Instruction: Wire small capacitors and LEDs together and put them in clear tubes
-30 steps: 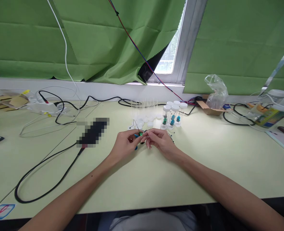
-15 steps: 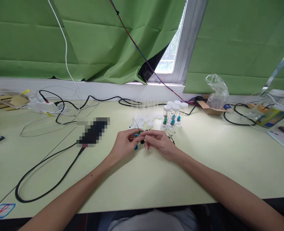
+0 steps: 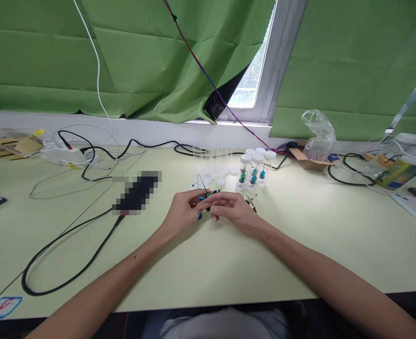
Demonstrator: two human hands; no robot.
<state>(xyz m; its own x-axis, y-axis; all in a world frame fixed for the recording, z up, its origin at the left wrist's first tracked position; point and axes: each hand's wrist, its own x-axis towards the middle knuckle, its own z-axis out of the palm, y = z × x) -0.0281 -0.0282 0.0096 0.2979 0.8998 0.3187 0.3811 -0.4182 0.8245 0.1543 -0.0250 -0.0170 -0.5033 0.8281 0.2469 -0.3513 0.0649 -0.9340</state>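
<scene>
My left hand [image 3: 180, 212] is closed in a pinch on a small blue piece [image 3: 201, 198], close to a green bit and a thin dark wire [image 3: 204, 181] that rises and bends left. My right hand [image 3: 234, 210] meets it fingertip to fingertip. Its thumb and fingers are curled together, and what they hold is too small to make out. Under the left fingers a blue lump [image 3: 200, 216] shows. Dark small parts lie behind the fingers, partly hidden. Beyond my right hand stand white-capped clear tubes [image 3: 245, 173] with green and blue pieces inside.
Clear upright tubes [image 3: 215, 160] and white caps [image 3: 220, 181] stand behind my hands. Loose wire parts [image 3: 250, 201] lie by my right knuckles. A black cable [image 3: 67, 287] loops at left beside a pixelated dark object [image 3: 137, 194]. A cardboard box [image 3: 308, 160] and a plastic bottle [image 3: 405, 165] are at right.
Both hands stay nearly in place, with only slight finger movement. The wire's bent end sits a little further right, and the whole view has shifted slightly.
</scene>
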